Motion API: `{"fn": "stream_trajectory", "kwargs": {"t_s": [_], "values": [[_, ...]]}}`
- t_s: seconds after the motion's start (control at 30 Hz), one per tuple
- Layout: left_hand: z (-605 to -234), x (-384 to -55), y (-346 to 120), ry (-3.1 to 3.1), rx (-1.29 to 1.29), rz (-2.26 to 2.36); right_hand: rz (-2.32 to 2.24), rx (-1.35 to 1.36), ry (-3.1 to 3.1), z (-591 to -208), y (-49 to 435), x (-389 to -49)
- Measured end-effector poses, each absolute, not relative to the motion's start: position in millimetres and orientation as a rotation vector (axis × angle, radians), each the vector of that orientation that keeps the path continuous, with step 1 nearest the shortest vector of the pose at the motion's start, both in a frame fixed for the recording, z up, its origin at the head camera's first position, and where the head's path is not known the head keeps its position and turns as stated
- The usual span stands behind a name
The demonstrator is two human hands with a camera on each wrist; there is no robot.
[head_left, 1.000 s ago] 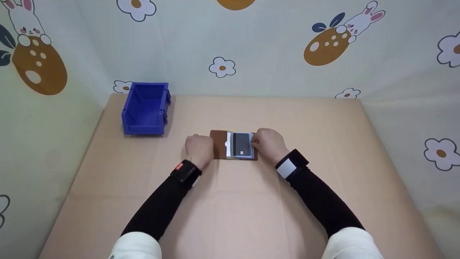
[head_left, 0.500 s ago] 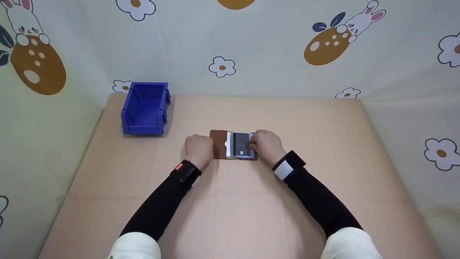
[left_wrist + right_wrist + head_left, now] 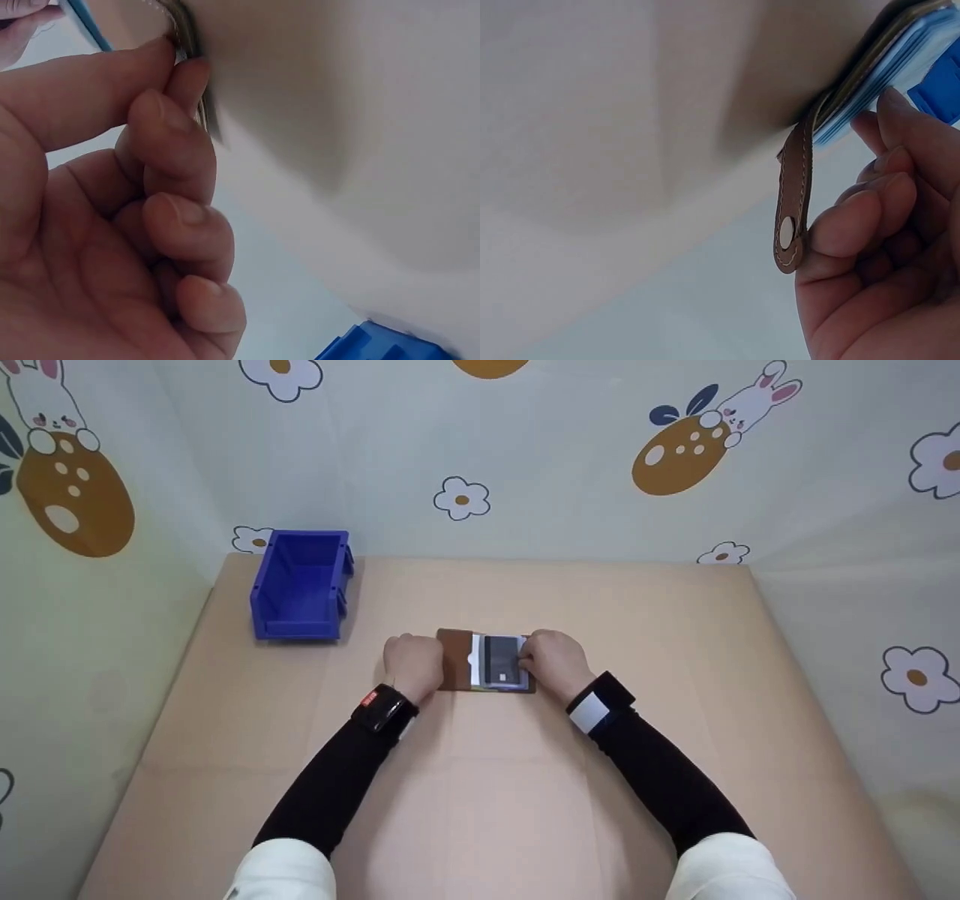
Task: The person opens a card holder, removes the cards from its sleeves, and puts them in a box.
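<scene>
A brown leather card holder (image 3: 454, 660) lies open on the table in the head view, its clear card sleeves (image 3: 877, 75) stacked on the right half. A dark grey card (image 3: 501, 656) with a chip shows in the top sleeve. My left hand (image 3: 413, 666) pinches the cover's left edge between thumb and index finger, the other fingers curled in the left wrist view. At the opposite side, the thumb and index finger of my right hand (image 3: 559, 664) pinch the sleeves' outer edge. Beside its curled fingers, a strap (image 3: 793, 187) with a metal snap sticks out from the holder.
A blue open-front bin (image 3: 300, 585) stands at the back left of the beige table (image 3: 480, 810). Behind and on both sides hangs a pale curtain (image 3: 555, 457) printed with flowers and rabbits.
My right hand has shifted slightly left, its fingertips now farther over the sleeves' edge. The left hand keeps its grip on the cover; its wrist has risen a little. The card holder stays in place.
</scene>
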State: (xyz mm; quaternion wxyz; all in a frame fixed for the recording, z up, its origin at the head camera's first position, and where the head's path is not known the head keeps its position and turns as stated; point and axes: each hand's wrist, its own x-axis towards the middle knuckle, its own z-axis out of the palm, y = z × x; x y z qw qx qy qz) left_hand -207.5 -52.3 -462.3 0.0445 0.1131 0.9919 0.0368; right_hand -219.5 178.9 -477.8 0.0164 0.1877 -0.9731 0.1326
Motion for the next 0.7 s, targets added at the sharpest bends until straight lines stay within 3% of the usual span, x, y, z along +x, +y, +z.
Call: {"fn": "stream_trajectory", "kwargs": {"t_s": [0.3, 0.7], "values": [[-443, -220, -35, 3.052, 0.347, 0.084, 0.426, 0.577, -3.033, -479, 179, -220], [-455, -221, 1, 3.126, 0.45, 0.08, 0.434, 0.578, -3.016, -479, 179, -219]]}}
